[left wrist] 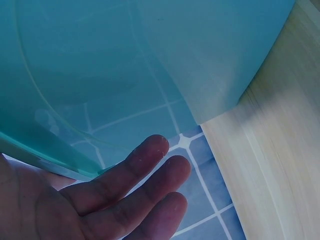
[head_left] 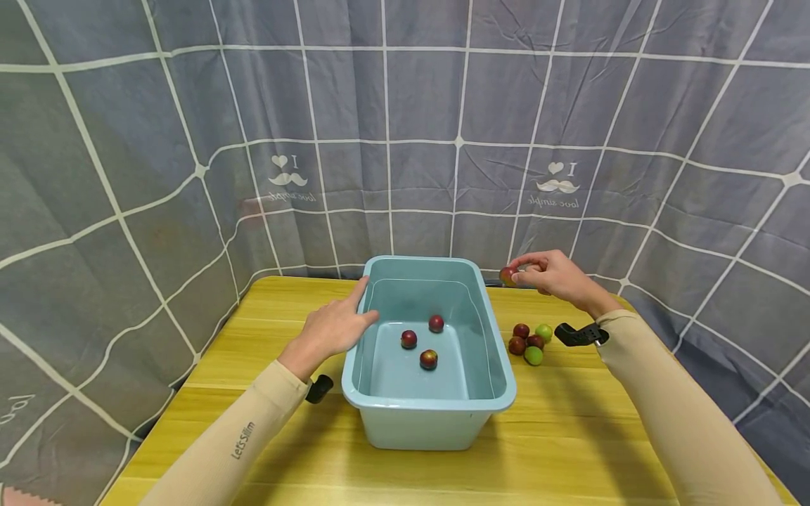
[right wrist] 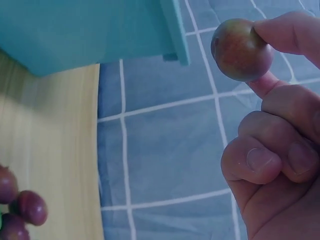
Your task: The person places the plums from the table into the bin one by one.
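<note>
My right hand (head_left: 549,274) pinches a reddish plum (right wrist: 242,50) between thumb and index finger, raised beyond the right side of a light blue plastic tub (head_left: 430,404). Its other fingers curl toward the palm, as the right wrist view shows. Along the tub's left rim, my left hand (head_left: 330,327) rests with its thumb over the edge and its index finger along the rim. In the left wrist view its other fingers (left wrist: 172,170) extend loosely beside the tub's wall. Three dark red plums, one of them a front plum (head_left: 428,359), lie apart on the tub's floor.
Right of the tub, a cluster of several dark red plums (head_left: 517,345) and two green fruits (head_left: 534,355) sits on the wooden table (head_left: 253,337). A grey curtain (head_left: 418,176) with white grid lines hangs around the table's back and sides.
</note>
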